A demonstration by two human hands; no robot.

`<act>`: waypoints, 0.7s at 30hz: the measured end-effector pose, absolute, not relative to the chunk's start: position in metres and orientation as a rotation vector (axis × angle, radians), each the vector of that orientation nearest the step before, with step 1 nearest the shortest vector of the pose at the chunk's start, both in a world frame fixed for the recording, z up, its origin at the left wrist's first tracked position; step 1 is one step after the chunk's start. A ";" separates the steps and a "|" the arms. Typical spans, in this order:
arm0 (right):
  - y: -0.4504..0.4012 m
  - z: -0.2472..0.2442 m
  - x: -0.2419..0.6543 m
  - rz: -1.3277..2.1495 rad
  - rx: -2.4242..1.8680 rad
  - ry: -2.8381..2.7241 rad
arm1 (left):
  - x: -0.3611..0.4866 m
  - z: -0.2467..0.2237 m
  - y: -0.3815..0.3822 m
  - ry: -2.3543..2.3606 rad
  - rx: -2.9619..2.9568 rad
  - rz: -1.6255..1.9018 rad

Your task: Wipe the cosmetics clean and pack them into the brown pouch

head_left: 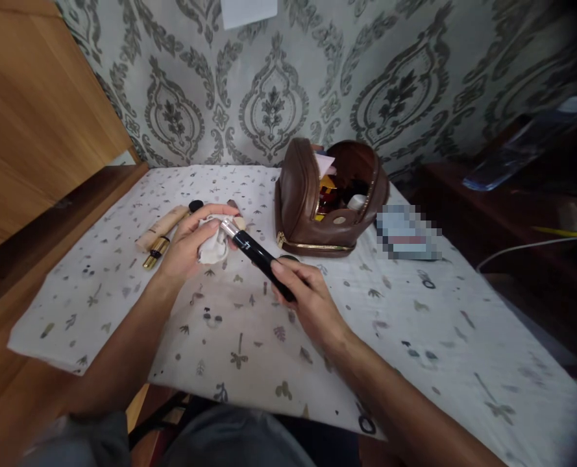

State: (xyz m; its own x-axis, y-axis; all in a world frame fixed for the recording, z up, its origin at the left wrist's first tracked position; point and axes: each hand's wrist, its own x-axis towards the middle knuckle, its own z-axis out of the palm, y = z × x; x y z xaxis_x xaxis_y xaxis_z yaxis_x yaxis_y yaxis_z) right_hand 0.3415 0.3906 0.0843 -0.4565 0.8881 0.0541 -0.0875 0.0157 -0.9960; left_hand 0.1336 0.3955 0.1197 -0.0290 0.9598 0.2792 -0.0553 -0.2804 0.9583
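Note:
My right hand (307,292) is closed around the lower end of a black makeup brush (259,254) with a silver collar. The brush slants up to the left, its collar end against a crumpled white cloth or tissue (213,246). My left hand (189,241) is closed on this cloth, its fingers curled around it beside the brush's head. Just left of my left hand lie a beige tube (159,228) with a black cap and a small gold and black bottle (156,252). A dark round item, partly hidden, lies behind my right hand.
An open brown leather bag (300,201) with several items inside stands at the back. Right of it lies a blurred-out flat object (407,232). A patterned white cloth (249,353) covers the table. Wooden furniture (45,117) borders the left; a clear bottle (512,152) is at right.

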 end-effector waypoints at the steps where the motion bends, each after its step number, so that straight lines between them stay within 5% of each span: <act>1: 0.392 0.085 0.342 1.669 -0.848 -1.387 | 0.132 0.120 0.395 1.014 1.388 1.439; 10: 0.398 0.086 0.345 2.091 -0.754 -1.106 | 0.126 0.124 0.392 1.096 1.645 1.356; 21: 0.396 0.087 0.348 1.444 -0.833 -1.630 | 0.122 0.107 0.398 1.275 1.713 1.375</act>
State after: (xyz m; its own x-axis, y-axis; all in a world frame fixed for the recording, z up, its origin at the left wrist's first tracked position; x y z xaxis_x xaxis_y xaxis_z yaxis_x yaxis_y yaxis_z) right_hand 0.3477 0.3962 0.0868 -0.4739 0.8705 0.1326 -0.0266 0.1363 -0.9903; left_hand 0.1219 0.3981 0.1068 0.0056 0.9241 0.3821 0.3114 -0.3647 0.8775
